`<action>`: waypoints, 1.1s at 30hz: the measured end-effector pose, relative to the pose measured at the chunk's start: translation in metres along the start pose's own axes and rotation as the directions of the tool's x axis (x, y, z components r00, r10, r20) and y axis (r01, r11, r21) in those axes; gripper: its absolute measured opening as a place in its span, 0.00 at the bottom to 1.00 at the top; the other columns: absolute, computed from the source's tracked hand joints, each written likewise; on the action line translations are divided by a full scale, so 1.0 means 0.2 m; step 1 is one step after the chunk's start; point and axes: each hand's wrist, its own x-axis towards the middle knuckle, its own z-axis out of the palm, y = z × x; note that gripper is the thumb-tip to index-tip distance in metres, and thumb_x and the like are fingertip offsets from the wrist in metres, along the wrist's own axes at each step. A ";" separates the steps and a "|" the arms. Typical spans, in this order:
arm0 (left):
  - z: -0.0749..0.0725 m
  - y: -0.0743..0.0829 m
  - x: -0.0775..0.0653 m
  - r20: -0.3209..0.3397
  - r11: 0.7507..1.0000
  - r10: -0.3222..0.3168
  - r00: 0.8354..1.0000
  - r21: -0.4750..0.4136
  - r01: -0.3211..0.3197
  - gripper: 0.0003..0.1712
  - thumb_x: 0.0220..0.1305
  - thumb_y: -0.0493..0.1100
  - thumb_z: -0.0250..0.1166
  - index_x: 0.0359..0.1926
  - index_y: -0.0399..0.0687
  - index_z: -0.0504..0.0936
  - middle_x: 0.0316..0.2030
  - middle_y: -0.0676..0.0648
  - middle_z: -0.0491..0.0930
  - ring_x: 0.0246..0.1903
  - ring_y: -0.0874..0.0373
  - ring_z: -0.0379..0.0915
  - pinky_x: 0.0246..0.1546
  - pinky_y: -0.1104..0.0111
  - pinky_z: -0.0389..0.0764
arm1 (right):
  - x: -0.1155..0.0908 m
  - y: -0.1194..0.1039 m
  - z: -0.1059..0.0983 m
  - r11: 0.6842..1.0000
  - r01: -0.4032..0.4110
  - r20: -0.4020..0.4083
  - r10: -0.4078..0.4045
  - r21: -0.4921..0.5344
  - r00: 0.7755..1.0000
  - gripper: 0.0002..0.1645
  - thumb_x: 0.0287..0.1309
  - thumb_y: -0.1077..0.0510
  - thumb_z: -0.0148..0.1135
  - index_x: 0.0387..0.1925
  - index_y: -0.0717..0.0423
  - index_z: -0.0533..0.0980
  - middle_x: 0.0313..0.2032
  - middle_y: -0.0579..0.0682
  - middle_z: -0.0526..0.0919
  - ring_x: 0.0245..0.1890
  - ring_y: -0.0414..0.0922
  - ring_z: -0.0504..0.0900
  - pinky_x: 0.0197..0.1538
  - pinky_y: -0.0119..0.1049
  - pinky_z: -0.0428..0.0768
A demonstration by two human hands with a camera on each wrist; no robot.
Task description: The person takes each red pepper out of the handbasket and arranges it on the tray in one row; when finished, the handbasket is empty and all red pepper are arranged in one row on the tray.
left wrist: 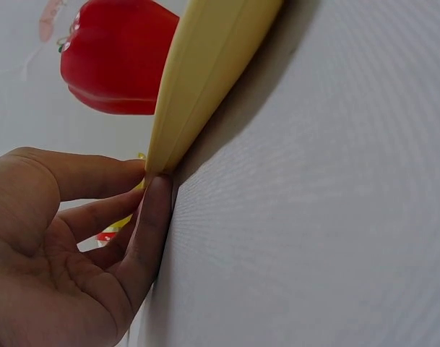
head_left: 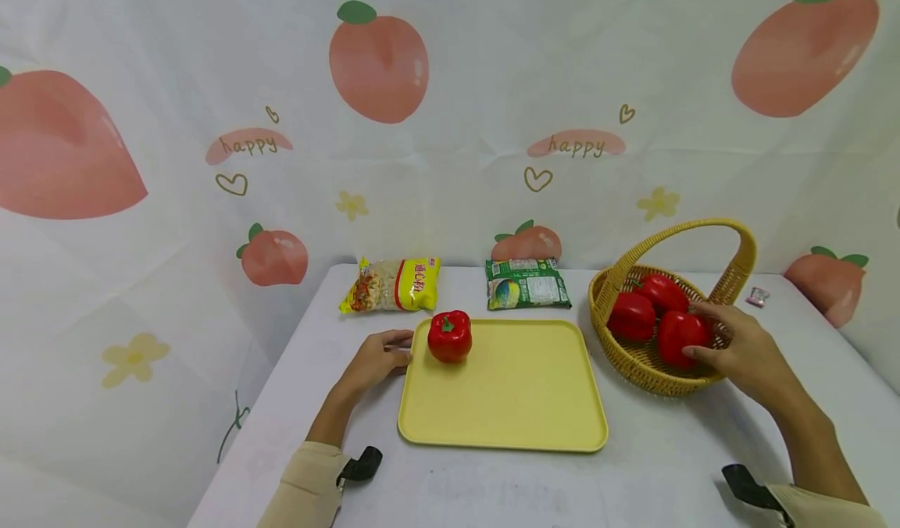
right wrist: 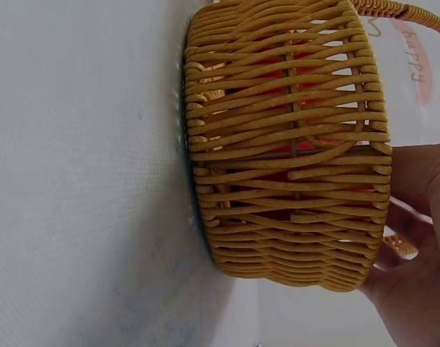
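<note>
At the left edge of a yellow tray (head_left: pixel 520 387), my left hand (head_left: pixel 377 364) pinches the rim between thumb and fingertips; the left wrist view shows this hand (left wrist: pixel 82 238) close to the tabletop. A red bell pepper (head_left: pixel 450 337) stands upright on the tray's upper left corner. On the right, my right hand (head_left: pixel 748 352) reaches into a wicker basket (head_left: pixel 657 383) and grips a red bell pepper (head_left: pixel 680 338) with thumb and fingers. Two more bell peppers lie beside it in the basket. The basket wall (right wrist: pixel 292 166) hides the fingertips in the right wrist view.
Behind the tray lie a yellow pasta bag (head_left: pixel 397 284) and a green packet (head_left: pixel 527 284). The basket's tall handle (head_left: pixel 685 227) arches over its opening. A small pink wrapped item (head_left: pixel 758 297) lies right of the basket. A patterned cloth hangs behind the white table.
</note>
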 end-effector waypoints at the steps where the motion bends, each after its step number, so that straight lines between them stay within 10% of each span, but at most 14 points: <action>1: 0.00 0.00 0.00 -0.001 1.000 0.000 1.000 0.000 0.000 0.29 0.68 0.34 0.65 0.69 0.35 0.77 0.60 0.37 0.82 0.48 0.55 0.84 0.47 0.65 0.89 | 0.00 0.00 0.00 1.000 0.004 -0.002 -0.004 -0.013 1.000 0.43 0.61 0.58 0.76 0.73 0.68 0.68 0.64 0.75 0.71 0.61 0.77 0.68 0.54 0.79 0.76; 17: 0.00 0.00 -0.01 0.007 1.000 0.003 1.000 -0.007 -0.003 0.29 0.68 0.33 0.64 0.70 0.34 0.77 0.61 0.37 0.82 0.49 0.53 0.84 0.48 0.63 0.89 | -0.02 -0.03 0.00 0.998 -0.048 0.042 0.049 -0.041 0.998 0.34 0.66 0.46 0.73 0.64 0.60 0.73 0.60 0.75 0.77 0.57 0.74 0.75 0.54 0.73 0.81; 25: 0.01 0.00 -0.01 0.003 1.000 0.011 1.000 -0.005 -0.011 0.29 0.68 0.33 0.65 0.69 0.34 0.77 0.60 0.37 0.82 0.49 0.53 0.84 0.48 0.62 0.89 | -0.01 -0.03 -0.02 0.993 -0.113 0.108 0.115 -0.029 0.987 0.58 0.66 0.40 0.71 0.80 0.66 0.53 0.70 0.80 0.66 0.67 0.79 0.66 0.61 0.79 0.69; 33: 0.01 0.01 -0.02 0.006 1.000 0.010 1.000 -0.001 -0.010 0.29 0.68 0.34 0.65 0.69 0.33 0.77 0.60 0.37 0.82 0.49 0.52 0.84 0.49 0.61 0.89 | 0.00 -0.04 -0.02 0.993 -0.112 0.110 0.116 -0.039 0.987 0.61 0.64 0.36 0.71 0.81 0.64 0.54 0.69 0.80 0.68 0.66 0.78 0.70 0.60 0.78 0.72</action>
